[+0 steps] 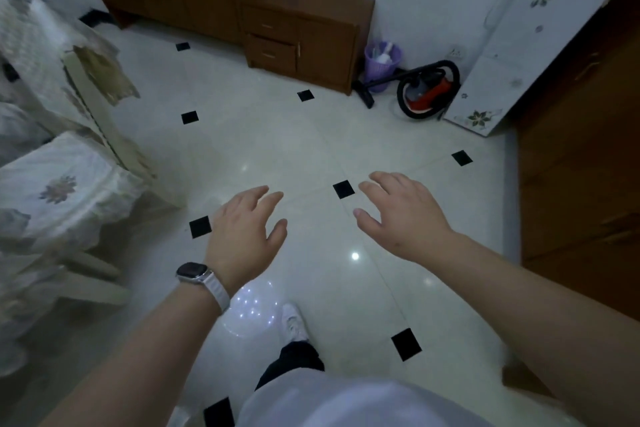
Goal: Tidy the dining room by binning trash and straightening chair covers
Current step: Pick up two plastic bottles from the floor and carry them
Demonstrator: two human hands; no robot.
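Glossy pale floor tiles [311,135] with small black diamond insets fill the middle of the view, a ceiling light glinting off them. Brown wooden cabinets line the far wall, with a low drawer unit [304,35] standing out from them, and a dark wooden door or panel [581,156] runs down the right edge. On the left sit the dining chairs — the near chair cover [65,191], white with a faded flower print, is draped over its seat with rumpled edges, and a second chair cover [38,42] lies farther back along the same side. Their long run heads from the lower left up toward the far-left corner. A white floral-patterned appliance [512,55] leans tall at upper right. Beside it lies a red and black vacuum cleaner [427,90], its hose looped around it. Just left of that, against the wall, stands the purple bin [382,64], upright, mouth up, something white inside. Both hands hover over bare floor, well apart from bin and covers: left hand [247,229], a watch [192,272] on the wrist, fingers loosely spread and empty — right hand [403,215] likewise spread, holding nothing. A white shoe [294,322] steps forward below.
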